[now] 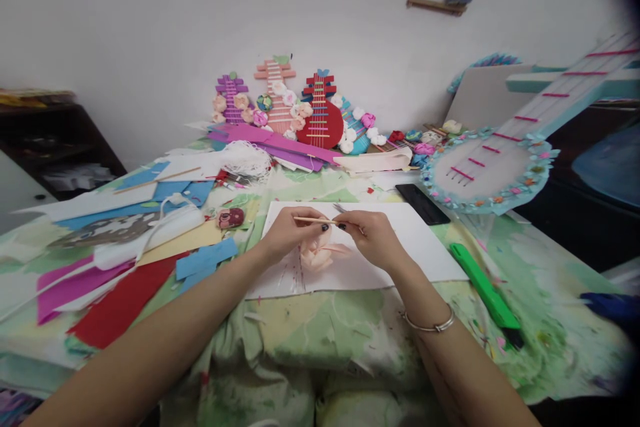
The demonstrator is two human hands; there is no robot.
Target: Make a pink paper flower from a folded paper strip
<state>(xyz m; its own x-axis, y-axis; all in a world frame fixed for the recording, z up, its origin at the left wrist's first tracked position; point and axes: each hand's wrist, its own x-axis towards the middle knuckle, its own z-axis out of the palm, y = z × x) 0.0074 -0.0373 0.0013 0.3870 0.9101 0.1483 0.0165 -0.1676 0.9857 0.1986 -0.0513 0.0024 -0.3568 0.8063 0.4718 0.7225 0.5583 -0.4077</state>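
My left hand (296,228) and my right hand (369,232) meet over a white board (415,240) on the table. Between them lies a thin wooden stick (314,219), roughly level, pinched at its left part by my left fingers and at its right end by my right fingers. Below the hands, peach-coloured crepe paper pieces (320,259) rest on the board, partly hidden by the fingers. Whether some peach paper is also between the fingertips is hard to make out. Reddish marks show on the board left of the paper.
A green utility knife (486,295) lies at the right, near a black phone (423,204). Coloured paper strips, red (125,300) and blue (207,261), spread over the left. Decorated model lutes (320,123) stand along the wall; a larger pale-blue one (493,170) leans at right.
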